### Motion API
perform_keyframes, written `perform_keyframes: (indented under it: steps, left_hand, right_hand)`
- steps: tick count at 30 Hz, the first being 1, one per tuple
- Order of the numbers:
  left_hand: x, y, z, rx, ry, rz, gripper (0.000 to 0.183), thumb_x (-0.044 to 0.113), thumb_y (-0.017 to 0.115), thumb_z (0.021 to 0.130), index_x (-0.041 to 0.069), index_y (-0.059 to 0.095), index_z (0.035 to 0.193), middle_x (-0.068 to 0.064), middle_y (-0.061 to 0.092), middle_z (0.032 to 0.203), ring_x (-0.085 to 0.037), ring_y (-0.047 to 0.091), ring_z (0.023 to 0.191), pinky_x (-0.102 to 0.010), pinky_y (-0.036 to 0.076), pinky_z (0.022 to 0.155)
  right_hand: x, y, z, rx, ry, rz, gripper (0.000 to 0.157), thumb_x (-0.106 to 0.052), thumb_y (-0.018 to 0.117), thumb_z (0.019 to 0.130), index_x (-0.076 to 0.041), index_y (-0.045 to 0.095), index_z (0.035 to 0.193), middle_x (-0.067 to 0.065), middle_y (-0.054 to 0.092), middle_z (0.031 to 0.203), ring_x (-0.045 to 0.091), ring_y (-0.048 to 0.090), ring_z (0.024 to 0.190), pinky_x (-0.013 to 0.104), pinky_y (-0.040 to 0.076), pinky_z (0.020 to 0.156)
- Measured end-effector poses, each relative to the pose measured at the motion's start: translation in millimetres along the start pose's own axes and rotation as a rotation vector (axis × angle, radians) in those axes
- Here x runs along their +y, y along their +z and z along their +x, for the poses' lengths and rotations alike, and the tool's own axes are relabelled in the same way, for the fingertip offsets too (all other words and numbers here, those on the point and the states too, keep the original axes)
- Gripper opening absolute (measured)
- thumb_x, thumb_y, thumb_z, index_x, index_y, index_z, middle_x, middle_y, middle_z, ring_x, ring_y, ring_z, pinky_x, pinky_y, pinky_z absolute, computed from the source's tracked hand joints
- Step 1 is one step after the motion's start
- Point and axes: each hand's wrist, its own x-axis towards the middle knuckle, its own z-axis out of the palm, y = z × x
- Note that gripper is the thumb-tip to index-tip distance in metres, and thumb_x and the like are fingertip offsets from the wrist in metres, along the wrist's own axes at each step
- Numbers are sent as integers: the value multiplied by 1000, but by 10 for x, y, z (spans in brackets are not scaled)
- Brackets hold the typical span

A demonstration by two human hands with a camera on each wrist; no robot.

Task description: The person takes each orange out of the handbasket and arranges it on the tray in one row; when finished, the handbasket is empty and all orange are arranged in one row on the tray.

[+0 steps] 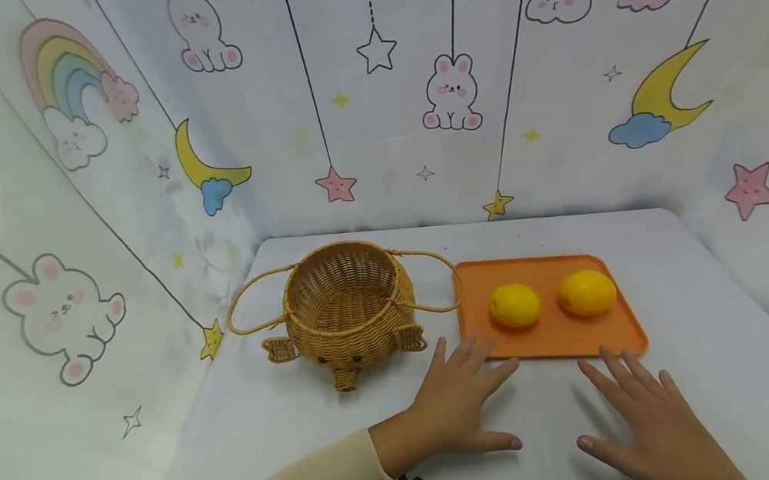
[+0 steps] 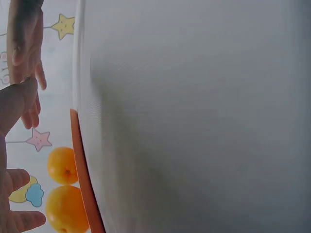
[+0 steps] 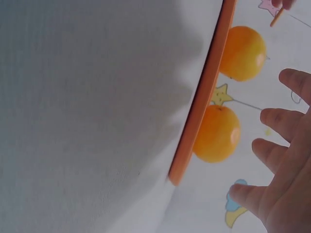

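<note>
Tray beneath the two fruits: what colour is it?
The tray is plain orange; the head view shows it best.

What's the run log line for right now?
left hand: spread, holding nothing | right hand: spread, holding nothing | two lemons: on orange tray | wicker basket: left of tray, head view

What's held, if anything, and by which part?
Nothing. Left grip and right grip are spread, empty; both lemons lie on the tray.

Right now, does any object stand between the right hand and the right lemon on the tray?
Nothing visible blocks the right hand; only the front rim of the orange tray lies between it and that lemon.
</note>
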Motion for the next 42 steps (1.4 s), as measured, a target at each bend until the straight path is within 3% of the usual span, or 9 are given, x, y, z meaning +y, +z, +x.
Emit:
perform_keyframes:
  steps: [6, 18, 26, 42]
  left_hand:
    - [-60, -18, -318, 5, -7, -19, 111, 100, 48, 79, 39, 27, 170, -7, 22, 177, -36, 20, 162, -76, 24, 118]
    - [-97, -28, -636, -13, -59, -38, 115, 102, 45, 77, 38, 26, 171, -9, 24, 176, -36, 22, 161, -76, 25, 118]
    - [-134, 14, -637, 20, -60, -39, 117, 102, 45, 78, 35, 26, 171, -10, 26, 175, -36, 24, 161, -75, 27, 118]
    - [-117, -71, -435, 8, -36, -82, 116, 99, 52, 79, 36, 22, 172, -11, 26, 175, -35, 25, 161, -72, 28, 119]
  right_hand:
    - [-95, 28, 15, 22, -57, -15, 104, -80, 69, 86, -24, 38, 167, 22, 24, 174, 58, 23, 153, 76, -15, 116]
    - [-309, 96, 77, 11, -96, -36, 101, -83, 66, 85, -25, 43, 165, 20, 28, 173, 54, 21, 157, 84, 2, 115]
    - [-352, 111, 92, 17, -113, -47, 100, -82, 67, 85, -25, 44, 164, 19, 31, 172, 53, 25, 155, 86, 12, 113]
    - [-291, 80, 19, 60, -108, -55, 100, -79, 71, 86, -24, 43, 165, 20, 31, 172, 53, 25, 155, 84, 6, 116]
